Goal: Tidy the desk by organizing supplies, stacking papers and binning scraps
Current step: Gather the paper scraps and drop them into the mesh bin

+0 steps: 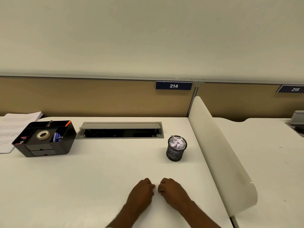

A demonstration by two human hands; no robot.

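My left hand (142, 192) and my right hand (171, 192) rest side by side on the white desk (98, 178) near its front, fingers curled in, nothing visible in either. A black mesh cup (176, 148) stuffed with crumpled paper scraps stands to the right, beyond my hands. At the far left sits a black desk organizer (44, 139) holding a roll of tape (43, 134), blue clips, pens and small pink items. Behind it lies a stack of printed papers (14, 125), partly cut off by the frame edge.
A grey cable hatch (120, 130) with its lid raised is set into the desk at the back. A curved white divider (218, 153) bounds the desk on the right. A tan partition with a sign reading 214 (173, 86) runs along the back.
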